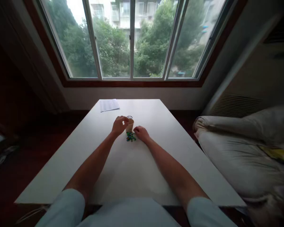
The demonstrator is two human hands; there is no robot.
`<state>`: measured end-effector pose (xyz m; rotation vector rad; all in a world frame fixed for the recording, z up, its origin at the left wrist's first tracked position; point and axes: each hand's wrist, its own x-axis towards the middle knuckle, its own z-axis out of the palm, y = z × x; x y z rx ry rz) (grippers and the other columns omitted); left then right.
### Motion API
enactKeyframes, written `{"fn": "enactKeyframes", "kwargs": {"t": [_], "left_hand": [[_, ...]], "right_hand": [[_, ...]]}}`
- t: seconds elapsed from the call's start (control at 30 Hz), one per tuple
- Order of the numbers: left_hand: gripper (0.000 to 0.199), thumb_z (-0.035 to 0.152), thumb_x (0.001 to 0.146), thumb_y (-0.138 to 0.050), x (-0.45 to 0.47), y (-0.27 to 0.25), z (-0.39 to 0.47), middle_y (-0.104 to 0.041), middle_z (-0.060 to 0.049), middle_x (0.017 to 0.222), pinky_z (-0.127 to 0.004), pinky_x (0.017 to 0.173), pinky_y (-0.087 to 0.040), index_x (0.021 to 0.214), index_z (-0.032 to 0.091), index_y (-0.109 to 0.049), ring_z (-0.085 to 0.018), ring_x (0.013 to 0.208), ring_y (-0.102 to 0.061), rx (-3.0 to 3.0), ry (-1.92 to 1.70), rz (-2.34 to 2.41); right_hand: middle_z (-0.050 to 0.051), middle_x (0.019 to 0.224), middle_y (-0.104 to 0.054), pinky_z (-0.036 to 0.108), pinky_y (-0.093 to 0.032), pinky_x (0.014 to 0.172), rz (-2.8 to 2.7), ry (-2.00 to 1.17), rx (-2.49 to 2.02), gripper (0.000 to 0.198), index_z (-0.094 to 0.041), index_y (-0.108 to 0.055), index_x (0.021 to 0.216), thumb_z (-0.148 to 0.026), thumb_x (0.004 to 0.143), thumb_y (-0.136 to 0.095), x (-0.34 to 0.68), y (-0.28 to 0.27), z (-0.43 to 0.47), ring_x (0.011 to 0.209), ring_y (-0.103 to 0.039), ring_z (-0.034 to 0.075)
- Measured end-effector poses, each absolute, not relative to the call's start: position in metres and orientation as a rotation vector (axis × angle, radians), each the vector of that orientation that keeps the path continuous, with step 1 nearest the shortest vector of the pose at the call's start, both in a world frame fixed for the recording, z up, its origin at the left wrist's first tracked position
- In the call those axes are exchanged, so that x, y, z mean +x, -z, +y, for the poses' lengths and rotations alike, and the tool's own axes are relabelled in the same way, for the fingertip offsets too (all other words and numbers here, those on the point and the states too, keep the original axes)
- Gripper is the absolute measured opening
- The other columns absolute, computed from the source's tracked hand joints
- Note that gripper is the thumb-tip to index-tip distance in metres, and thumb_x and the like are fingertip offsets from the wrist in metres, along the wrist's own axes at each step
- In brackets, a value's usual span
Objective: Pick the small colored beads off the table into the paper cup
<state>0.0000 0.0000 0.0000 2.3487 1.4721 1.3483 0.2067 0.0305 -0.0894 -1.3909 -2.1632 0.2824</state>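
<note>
A small tan cup [130, 126] stands upright near the middle of the white table [132, 170]. At its rim, on the left side, my left hand [119, 125] has thumb and fingers pinched together; what is between the fingertips is too small to tell. A little pile of green, blue and red beads or similar small pieces [131, 136] lies just in front of the cup. My right hand [141, 133] rests low beside the pile and the cup, fingers curled closed, and anything in them is hidden.
Behind the cup lies a thin dark ring [129, 117], partly hidden. Sheets of printed paper [109, 105] lie at the table's far left corner. To the right stands a sofa with a pale cover [232, 151]. A wide window [131, 41] is beyond the table.
</note>
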Motion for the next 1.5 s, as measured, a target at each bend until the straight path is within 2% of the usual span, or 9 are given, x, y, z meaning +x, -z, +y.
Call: {"fn": "enactKeyframes", "kwargs": {"t": [0.3,0.43,0.6,0.73,0.87,1.07,1.27,1.5], "left_hand": [[0.007,0.022,0.084,-0.067,0.004,0.007,0.031,-0.07,-0.003,0.096,-0.039,0.091,-0.046,0.09,0.023,-0.07,-0.022,0.096,-0.058,2.277,-1.246,1.627],[0.011,0.017,0.088,-0.059,0.008,0.012,0.021,-0.068,-0.004,0.099,-0.037,0.091,-0.046,0.091,0.022,-0.069,-0.021,0.099,-0.056,2.35,-1.364,1.568],[0.015,0.021,0.094,-0.052,0.019,0.015,-0.008,-0.065,-0.007,0.102,-0.038,0.091,-0.046,0.093,0.021,-0.067,-0.022,0.1,-0.054,2.506,-1.431,1.49],[0.018,0.023,0.097,-0.049,0.032,0.036,-0.033,-0.064,-0.008,0.102,-0.039,0.092,-0.046,0.095,0.021,-0.067,-0.022,0.099,-0.055,2.701,-1.264,1.301],[0.02,0.021,0.095,-0.05,0.043,0.056,-0.049,-0.065,-0.009,0.109,-0.039,0.091,-0.047,0.102,0.023,-0.068,-0.022,0.101,-0.055,2.81,-1.024,1.159],[0.022,0.027,0.09,-0.06,0.052,0.067,-0.049,-0.06,-0.009,0.128,-0.044,0.103,-0.046,0.111,0.025,-0.068,-0.026,0.12,-0.051,2.819,-0.868,1.174],[0.024,0.029,0.089,-0.063,0.047,0.078,-0.046,-0.062,-0.008,0.129,-0.044,0.111,-0.043,0.111,0.025,-0.069,-0.026,0.125,-0.052,2.776,-0.785,1.203],[0.026,0.022,0.088,-0.062,0.047,0.08,-0.043,-0.066,-0.007,0.123,-0.041,0.109,-0.044,0.112,0.026,-0.07,-0.023,0.119,-0.057,2.743,-0.741,1.11]], "right_hand": [[0.004,0.097,-0.069,0.024,-0.041,0.083,-2.143,-0.321,-1.384,0.019,-0.021,-0.074,0.098,-0.021,0.092,-0.056,0.208,0.091,0.031,0.092,-0.059,0.016],[0.004,0.098,-0.068,0.024,-0.041,0.083,-2.136,-0.325,-1.394,0.019,-0.021,-0.074,0.098,-0.022,0.093,-0.055,0.207,0.09,0.029,0.092,-0.059,0.016],[0.005,0.096,-0.067,0.024,-0.04,0.082,-2.179,-0.27,-1.363,0.02,-0.021,-0.074,0.096,-0.022,0.094,-0.054,0.208,0.087,0.025,0.092,-0.058,0.016],[0.006,0.098,-0.066,0.025,-0.039,0.083,-2.219,-0.22,-1.343,0.018,-0.021,-0.074,0.093,-0.025,0.095,-0.056,0.21,0.086,0.021,0.095,-0.056,0.017],[0.004,0.094,-0.066,0.025,-0.04,0.078,-2.181,-0.306,-1.346,0.016,-0.021,-0.073,0.093,-0.029,0.093,-0.06,0.212,0.086,0.022,0.087,-0.056,0.016],[0.003,0.094,-0.071,0.026,-0.043,0.082,-1.947,-0.324,-1.387,0.019,-0.022,-0.073,0.094,-0.023,0.092,-0.054,0.223,0.09,0.034,0.086,-0.061,0.016],[0.002,0.09,-0.074,0.026,-0.046,0.081,-1.661,-0.403,-1.573,0.022,-0.023,-0.073,0.096,-0.026,0.09,-0.052,0.25,0.092,0.05,0.085,-0.064,0.017],[0.003,0.095,-0.074,0.024,-0.045,0.082,-1.833,-0.372,-1.587,0.019,-0.023,-0.075,0.093,-0.024,0.09,-0.056,0.246,0.094,0.048,0.089,-0.064,0.016]]}}
